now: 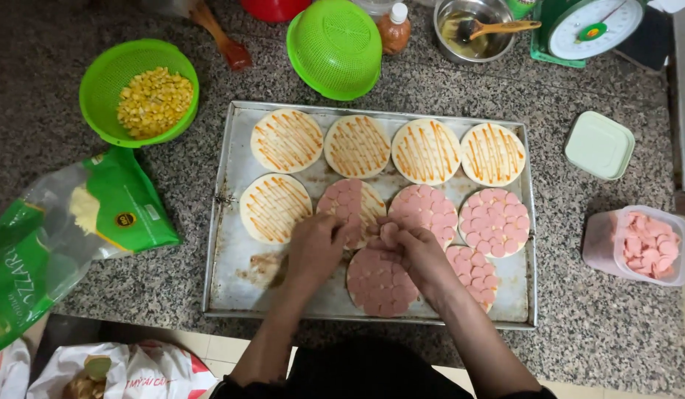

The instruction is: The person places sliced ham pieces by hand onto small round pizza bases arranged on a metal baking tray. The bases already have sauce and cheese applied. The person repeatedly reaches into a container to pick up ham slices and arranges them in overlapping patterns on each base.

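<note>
Your left hand (316, 244) pinches a sausage slice onto the half-covered round (351, 203) at the tray's (228, 222) centre; your right hand (410, 247) cups a small stack of slices beside it. Lay slices edge to edge, working toward ten o'clock. Spare slices wait in the tub (642, 244) at three o'clock.

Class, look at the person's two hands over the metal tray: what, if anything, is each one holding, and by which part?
Right hand: small pink sausage slices pinched by their edges in its fingers. Left hand: fingers rest on the half-covered round dough base; whether it holds anything cannot be told.
</note>
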